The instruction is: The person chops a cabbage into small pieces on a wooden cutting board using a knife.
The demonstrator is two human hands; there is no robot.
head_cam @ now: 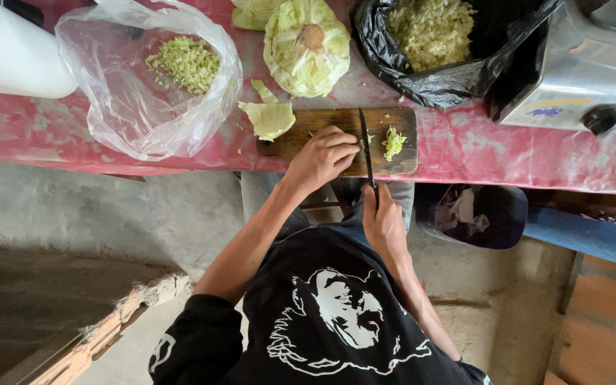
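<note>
Currently, shredding seems underway on the wooden cutting board (386, 135): the left hand (320, 158) pins cabbage there, fingers curled, while the right hand (383, 222) grips a knife (367, 146) beside chopped shreds (393, 142). Likely next: another careful slice, clear of fingertips.
</note>
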